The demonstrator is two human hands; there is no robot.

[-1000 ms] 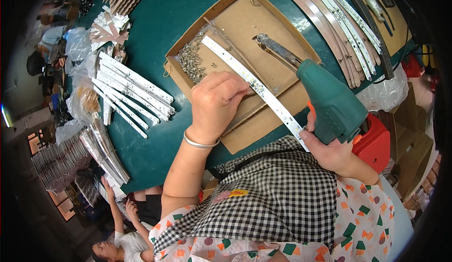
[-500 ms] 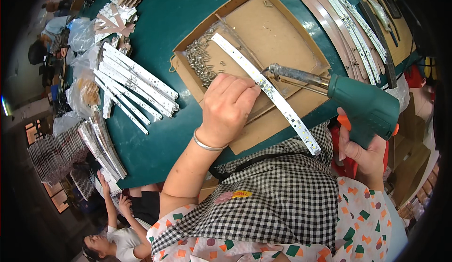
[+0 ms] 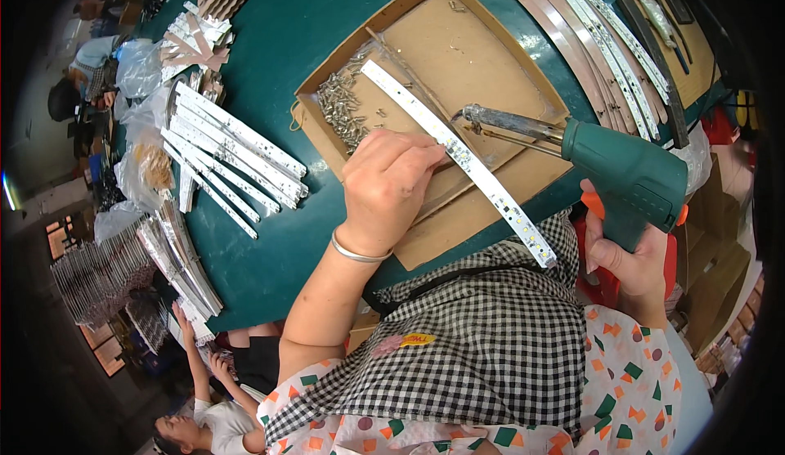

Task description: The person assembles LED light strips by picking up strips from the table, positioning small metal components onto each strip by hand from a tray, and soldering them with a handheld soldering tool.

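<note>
A long white LED circuit strip (image 3: 491,185) slants over a shallow cardboard box (image 3: 491,34), its near end reaching the checked apron. My left hand (image 3: 388,177) is closed, with the fingertips pinched at the strip's left edge near its middle. Those fingers hide whether a small part is also between them. On the right, my right hand (image 3: 625,259) is wrapped round the grip of a green soldering gun (image 3: 625,169) with an orange trigger. The gun's dark tip (image 3: 459,117) points left, close beside the strip's right edge; contact cannot be made out.
Small metal pins (image 3: 342,112) lie heaped in the box's left compartment. A stack of white LED strips (image 3: 237,148) fans out on the green table (image 3: 262,271) at left. Curved strips (image 3: 593,42) lie far right. Another person (image 3: 221,422) sits lower left.
The view has shifted slightly. Both hands, the strip and the soldering gun keep nearly the same places relative to one another.
</note>
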